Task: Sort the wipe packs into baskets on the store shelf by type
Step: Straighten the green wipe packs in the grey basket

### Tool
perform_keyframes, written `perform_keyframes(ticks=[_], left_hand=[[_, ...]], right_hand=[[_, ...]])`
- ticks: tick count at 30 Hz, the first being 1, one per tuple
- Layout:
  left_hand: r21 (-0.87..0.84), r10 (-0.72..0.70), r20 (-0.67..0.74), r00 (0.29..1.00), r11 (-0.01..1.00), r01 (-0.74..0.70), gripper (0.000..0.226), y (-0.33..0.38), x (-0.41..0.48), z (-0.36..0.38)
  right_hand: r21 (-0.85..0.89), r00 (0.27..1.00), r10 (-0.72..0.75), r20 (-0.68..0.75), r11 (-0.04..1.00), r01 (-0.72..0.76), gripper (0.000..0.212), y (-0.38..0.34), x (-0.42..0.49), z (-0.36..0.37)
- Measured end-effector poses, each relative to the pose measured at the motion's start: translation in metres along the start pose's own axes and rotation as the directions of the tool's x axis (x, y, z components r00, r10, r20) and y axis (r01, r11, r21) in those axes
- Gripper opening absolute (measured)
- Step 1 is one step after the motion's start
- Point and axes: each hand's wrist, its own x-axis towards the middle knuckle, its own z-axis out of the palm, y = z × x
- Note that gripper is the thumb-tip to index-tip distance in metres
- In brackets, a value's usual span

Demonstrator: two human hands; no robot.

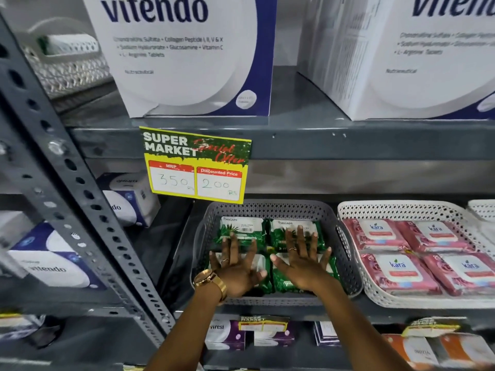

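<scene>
A grey perforated basket [267, 208] on the middle shelf holds several green Origami wipe packs [242, 228] laid flat in two rows. My left hand [237, 266], with a gold watch on the wrist, lies flat with fingers spread on the left packs. My right hand [302, 261] lies the same way on the right packs. Neither hand grips anything. To the right, a white perforated basket [356, 210] holds several pink Kara wipe packs [396, 271] in two rows.
A yellow price card [195, 164] hangs from the shelf edge above the grey basket. Large Vitendo boxes [184, 49] stand on the upper shelf. A grey slotted upright [77, 199] runs at the left. Another white basket's corner [482, 210] shows at far right. Boxes fill the lower shelf.
</scene>
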Motion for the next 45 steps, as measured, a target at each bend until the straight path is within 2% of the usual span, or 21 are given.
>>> perform_keyframes(ticks=[3,5,9,12,21,26,38,42,45], left_hand=[[0.031,0.002,-0.200,0.980,1.000,0.004,0.075,0.006,0.012,-0.013],[0.105,-0.007,-0.258,0.966,0.994,0.035,0.072,0.008,0.024,-0.025],[0.153,-0.039,-0.155,0.987,0.986,0.063,0.072,0.003,0.044,-0.029],[0.125,-0.042,-0.125,0.991,0.990,0.058,0.072,-0.004,0.046,-0.022],[0.113,-0.042,-0.169,0.985,0.992,0.062,0.070,-0.007,0.044,-0.014],[0.133,-0.036,-0.250,0.968,0.988,0.071,0.069,-0.009,0.047,-0.007],[0.134,-0.038,-0.277,0.960,0.988,0.077,0.067,-0.006,0.045,-0.005],[0.163,-0.036,-0.255,0.966,0.983,0.080,0.067,0.000,0.040,-0.008],[0.143,-0.063,-0.283,0.957,0.984,0.107,0.071,0.005,0.028,-0.015]], right_hand=[[-0.004,0.998,0.011,-0.057,1.000,-0.012,0.081,-0.007,0.014,-0.008],[-0.015,0.997,0.027,-0.070,0.999,-0.028,0.079,-0.013,0.023,-0.012],[-0.098,0.996,0.062,-0.057,0.993,-0.067,0.076,-0.015,0.034,-0.009],[-0.117,0.995,0.052,-0.087,0.991,-0.062,0.074,-0.013,0.034,-0.003],[-0.120,0.989,0.068,-0.128,0.989,-0.083,0.073,-0.013,0.035,0.002],[-0.127,0.987,0.090,-0.129,0.986,-0.107,0.074,-0.015,0.040,0.002],[-0.126,0.985,0.080,-0.153,0.987,-0.099,0.072,-0.017,0.036,0.004],[-0.068,0.992,0.093,-0.088,0.993,-0.099,0.070,-0.018,0.026,-0.005],[0.121,0.994,0.099,-0.051,0.988,-0.092,0.070,-0.021,0.010,-0.021]])
